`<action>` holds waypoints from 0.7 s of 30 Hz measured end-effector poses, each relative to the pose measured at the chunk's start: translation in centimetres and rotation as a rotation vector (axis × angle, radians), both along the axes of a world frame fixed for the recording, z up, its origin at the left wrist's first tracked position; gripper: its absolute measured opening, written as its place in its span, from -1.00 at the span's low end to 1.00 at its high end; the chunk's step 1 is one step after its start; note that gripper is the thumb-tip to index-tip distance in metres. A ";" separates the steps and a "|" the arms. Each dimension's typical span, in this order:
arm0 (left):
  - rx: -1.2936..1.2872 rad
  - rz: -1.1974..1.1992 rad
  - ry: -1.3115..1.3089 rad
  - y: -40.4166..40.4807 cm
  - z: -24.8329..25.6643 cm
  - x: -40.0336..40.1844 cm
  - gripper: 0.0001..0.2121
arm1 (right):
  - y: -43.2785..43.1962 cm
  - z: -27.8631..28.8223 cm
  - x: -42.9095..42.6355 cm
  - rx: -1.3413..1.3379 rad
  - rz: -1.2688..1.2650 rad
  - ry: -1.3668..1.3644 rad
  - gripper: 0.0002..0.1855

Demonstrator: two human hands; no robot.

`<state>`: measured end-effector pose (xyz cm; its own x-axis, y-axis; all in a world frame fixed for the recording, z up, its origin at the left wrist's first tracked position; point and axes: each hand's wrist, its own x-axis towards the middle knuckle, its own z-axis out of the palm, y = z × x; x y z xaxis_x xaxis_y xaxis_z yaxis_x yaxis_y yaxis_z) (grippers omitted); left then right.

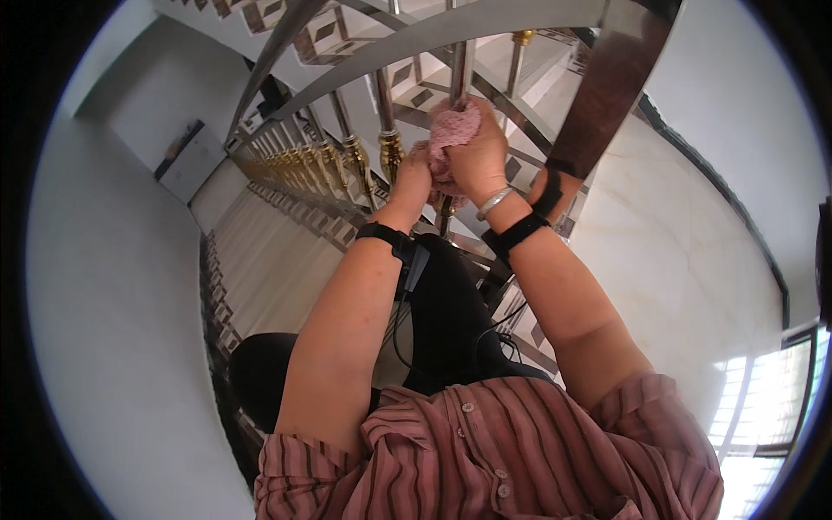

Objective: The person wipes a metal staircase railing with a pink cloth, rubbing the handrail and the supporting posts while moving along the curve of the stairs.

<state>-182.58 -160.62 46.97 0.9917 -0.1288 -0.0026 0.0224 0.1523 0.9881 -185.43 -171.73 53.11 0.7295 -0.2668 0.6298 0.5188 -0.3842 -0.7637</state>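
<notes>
A pink cloth (455, 128) is wrapped around a metal baluster (462, 68) of the stair railing. Gripping the cloth from the right, my right hand (482, 153) presses it about the post, its fingers partly hidden behind. Lower and to the left, my left hand (414, 174) holds another part of the same cloth, which hangs down over the post's gold-coloured section. Just left of my left hand stands another baluster with a gold-coloured fitting (391, 153).
A curved steel handrail (416, 42) runs above the balusters to a broad newel post (604, 97) at right. Steps (276, 270) descend at left beside a white wall (123, 292). Black cables (398, 325) hang from the wrist straps. Pale floor (656, 227) lies to the right.
</notes>
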 end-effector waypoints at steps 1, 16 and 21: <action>-0.006 0.021 0.002 0.8 -0.5 0.1 -0.63 | 0.3 0.2 -0.2 -0.022 0.003 0.021 -0.48; -0.313 -0.236 0.082 3.4 -0.5 5.1 -0.61 | 4.5 -0.6 5.2 0.061 0.090 -0.096 -0.58; -0.402 -0.318 0.091 5.4 -3.1 8.8 -0.65 | 5.9 -5.9 7.9 -0.035 -0.102 -0.207 -0.57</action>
